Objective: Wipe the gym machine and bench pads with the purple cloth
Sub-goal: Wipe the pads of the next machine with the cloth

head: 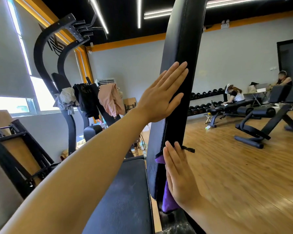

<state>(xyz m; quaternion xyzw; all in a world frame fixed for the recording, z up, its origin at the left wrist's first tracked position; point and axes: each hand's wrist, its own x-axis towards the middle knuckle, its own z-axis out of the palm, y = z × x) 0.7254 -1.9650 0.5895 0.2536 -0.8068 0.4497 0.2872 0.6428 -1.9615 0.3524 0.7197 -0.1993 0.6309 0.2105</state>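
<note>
A tall black upright back pad [184, 39] stands in the middle of the view, seen nearly edge-on. My left hand [161, 95] lies flat against its side at mid height, fingers straight. Lower down, my right hand [179, 176] presses the purple cloth [167, 198] flat against the pad's edge, fingers straight and pointing up. Most of the cloth is hidden behind that hand; purple shows at its left and below. The black seat pad [125, 196] lies horizontal at the bottom, left of the upright pad.
A black curved machine frame [44, 53] with clothes [108, 98] hung on it stands to the left. Folded equipment [19, 154] leans at the far left. On the wood floor [243, 174] to the right are benches [260, 115], a dumbbell rack [205, 95] and two people.
</note>
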